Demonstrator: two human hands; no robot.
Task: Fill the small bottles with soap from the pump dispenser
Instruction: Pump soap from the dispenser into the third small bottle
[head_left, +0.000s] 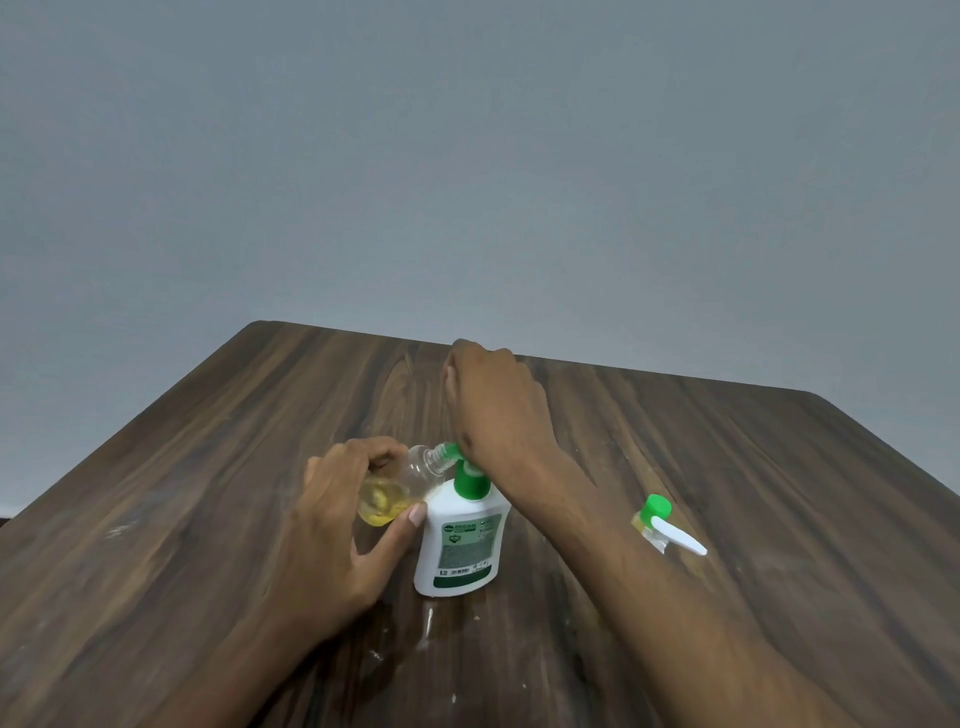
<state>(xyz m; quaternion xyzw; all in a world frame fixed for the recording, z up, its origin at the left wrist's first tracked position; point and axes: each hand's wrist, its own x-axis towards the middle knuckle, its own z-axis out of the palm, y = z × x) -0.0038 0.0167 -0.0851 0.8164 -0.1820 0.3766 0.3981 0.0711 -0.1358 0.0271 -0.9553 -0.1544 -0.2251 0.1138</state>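
A white pump dispenser (460, 540) with a green pump head stands upright on the wooden table (208, 467). My right hand (493, 405) rests on top of the pump head, fingers curled, palm down. My left hand (343, 499) holds a small clear bottle (400, 486) tilted on its side, its open neck against the green nozzle. Yellow soap sits in the bottle's lower part. A second small bottle (655, 522) with a green cap and white spray nozzle stands to the right, partly hidden behind my right forearm.
Smears and small wet spots mark the table just in front of the dispenser (428, 623). A plain grey wall (467, 156) rises behind the table's far edge.
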